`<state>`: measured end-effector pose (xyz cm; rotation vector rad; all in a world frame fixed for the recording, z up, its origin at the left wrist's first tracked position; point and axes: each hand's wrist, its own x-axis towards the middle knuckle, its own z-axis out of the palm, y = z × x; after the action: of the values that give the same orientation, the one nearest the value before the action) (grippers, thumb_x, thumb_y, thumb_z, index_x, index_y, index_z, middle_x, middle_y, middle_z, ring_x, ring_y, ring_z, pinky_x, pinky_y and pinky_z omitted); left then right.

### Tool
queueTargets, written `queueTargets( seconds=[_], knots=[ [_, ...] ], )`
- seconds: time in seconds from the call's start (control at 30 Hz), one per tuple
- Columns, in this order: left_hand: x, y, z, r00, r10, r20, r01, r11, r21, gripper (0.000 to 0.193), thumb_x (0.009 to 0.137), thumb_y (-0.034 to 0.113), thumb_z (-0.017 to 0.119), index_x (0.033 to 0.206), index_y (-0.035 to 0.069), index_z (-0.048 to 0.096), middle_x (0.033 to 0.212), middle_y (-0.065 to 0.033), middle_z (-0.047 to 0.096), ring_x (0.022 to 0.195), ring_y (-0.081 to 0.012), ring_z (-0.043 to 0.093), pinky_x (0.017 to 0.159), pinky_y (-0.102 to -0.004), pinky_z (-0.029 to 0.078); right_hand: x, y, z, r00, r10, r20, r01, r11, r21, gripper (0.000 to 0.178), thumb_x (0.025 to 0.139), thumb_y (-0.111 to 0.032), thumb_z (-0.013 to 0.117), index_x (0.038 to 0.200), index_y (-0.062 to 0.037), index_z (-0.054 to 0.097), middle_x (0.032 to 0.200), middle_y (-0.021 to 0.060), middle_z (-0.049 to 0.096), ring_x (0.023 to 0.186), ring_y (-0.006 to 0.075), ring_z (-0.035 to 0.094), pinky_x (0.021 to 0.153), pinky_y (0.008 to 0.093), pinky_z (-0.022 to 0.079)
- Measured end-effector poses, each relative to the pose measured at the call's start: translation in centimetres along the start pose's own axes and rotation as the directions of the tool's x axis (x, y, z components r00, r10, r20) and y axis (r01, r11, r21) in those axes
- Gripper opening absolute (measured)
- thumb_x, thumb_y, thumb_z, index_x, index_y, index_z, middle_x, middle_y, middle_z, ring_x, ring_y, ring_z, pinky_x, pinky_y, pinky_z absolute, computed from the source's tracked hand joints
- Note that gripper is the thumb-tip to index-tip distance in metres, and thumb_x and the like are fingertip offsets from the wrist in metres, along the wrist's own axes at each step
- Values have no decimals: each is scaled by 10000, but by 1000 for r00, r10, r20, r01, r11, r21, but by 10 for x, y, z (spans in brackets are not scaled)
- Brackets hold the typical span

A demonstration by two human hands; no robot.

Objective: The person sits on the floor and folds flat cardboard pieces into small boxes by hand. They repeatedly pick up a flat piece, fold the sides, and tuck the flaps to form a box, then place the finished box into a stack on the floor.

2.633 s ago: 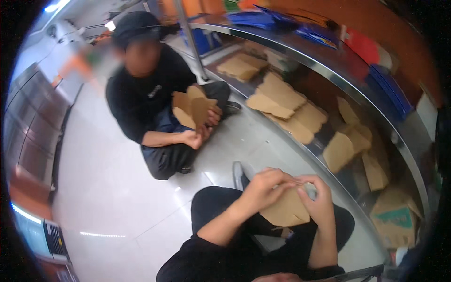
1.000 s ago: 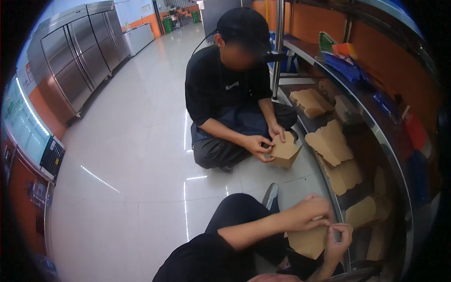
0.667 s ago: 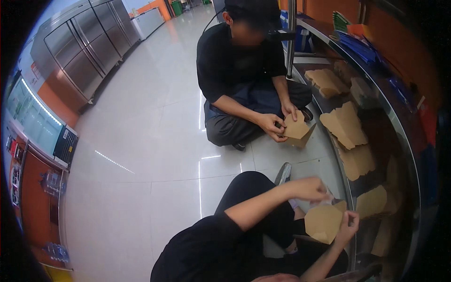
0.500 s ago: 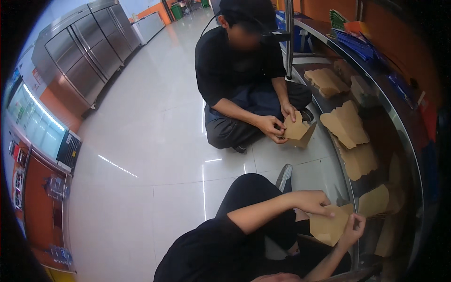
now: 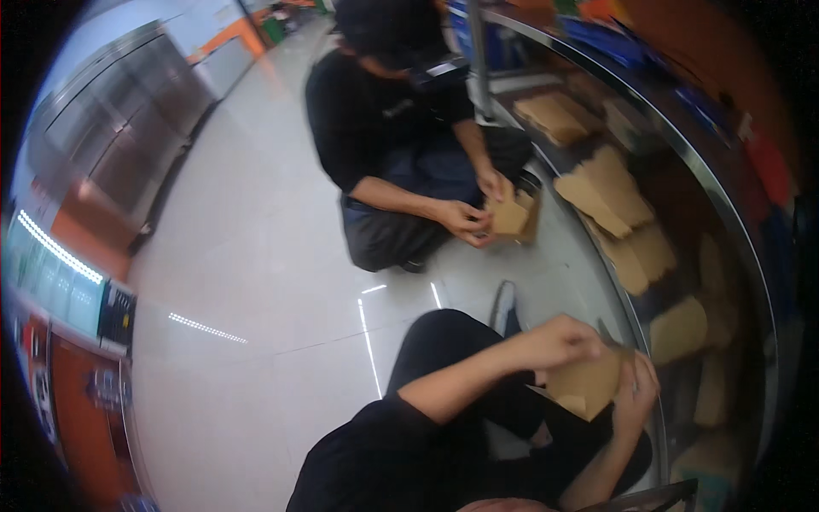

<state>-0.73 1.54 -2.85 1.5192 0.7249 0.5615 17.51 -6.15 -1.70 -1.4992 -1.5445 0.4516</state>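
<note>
Your right hand (image 5: 637,390) clamps the brown carton (image 5: 587,382), your left hand (image 5: 565,340) curls at its top, hold unclear, insides hidden!

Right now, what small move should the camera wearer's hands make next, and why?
Perhaps use the left hand to press the upper edge of the brown carton. The right hand holds the carton's right side, which should steady it, and the left fingers curl near that upper edge, though blur hides any contact.

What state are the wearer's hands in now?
Left hand: curled by the brown carton; grip too blurred to tell.
Right hand: closed, holding the carton's right side.
</note>
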Motion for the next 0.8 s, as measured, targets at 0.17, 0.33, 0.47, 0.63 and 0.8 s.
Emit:
queueTargets(
  seconds=[0.17, 0.33, 0.47, 0.63, 0.8],
  knots=[
    [-12, 4, -9, 988, 105, 115, -52, 917, -396, 443, 807, 226, 623, 1130, -62, 527, 1022, -74, 601, 959, -133, 539, 844, -268, 425, 8, -8, 2, 996, -13, -86, 15, 1000, 21, 139, 794, -69, 567, 805, 69, 559, 697, 154, 555, 641, 240, 547, 605, 314, 420],
    [-16, 23, -2, 986, 12, 167, 90, 800, -593, 477, 833, 189, 573, 1214, -59, 426, 1135, -109, 541, 1032, -167, 521, 891, -290, 404, 15, -19, 2, 997, 10, -76, -5, 998, 61, 195, 790, -44, 561, 959, 41, 606, 800, 146, 596, 736, 218, 581, 687, 293, 445],
    [-12, 11, -5, 978, -142, 151, 206, 577, -791, 373, 874, 165, 517, 1164, -62, 456, 1084, -137, 564, 974, -192, 574, 827, -294, 470, 12, -19, 1, 970, -224, -97, 217, 973, -73, 324, 785, -49, 563, 1105, 4, 571, 921, 144, 599, 842, 237, 587, 760, 287, 446],
    [-14, 9, -10, 980, -137, 143, 196, 582, -789, 325, 887, 173, 497, 1138, -33, 480, 1080, -151, 566, 936, -208, 595, 777, -297, 492, 5, -22, 2, 993, -113, -11, 114, 993, 25, 225, 796, -59, 565, 1002, 27, 592, 859, 145, 601, 775, 229, 587, 705, 290, 452],
    [-12, 10, -3, 977, 70, -199, -115, 967, -227, 206, 858, 161, 549, 1002, 13, 552, 934, -99, 608, 810, -133, 576, 685, -241, 450, 5, -18, 6, 999, 42, -34, -40, 998, 39, 143, 791, -96, 607, 845, 35, 594, 722, 122, 595, 631, 201, 562, 595, 280, 435]
  ],
)
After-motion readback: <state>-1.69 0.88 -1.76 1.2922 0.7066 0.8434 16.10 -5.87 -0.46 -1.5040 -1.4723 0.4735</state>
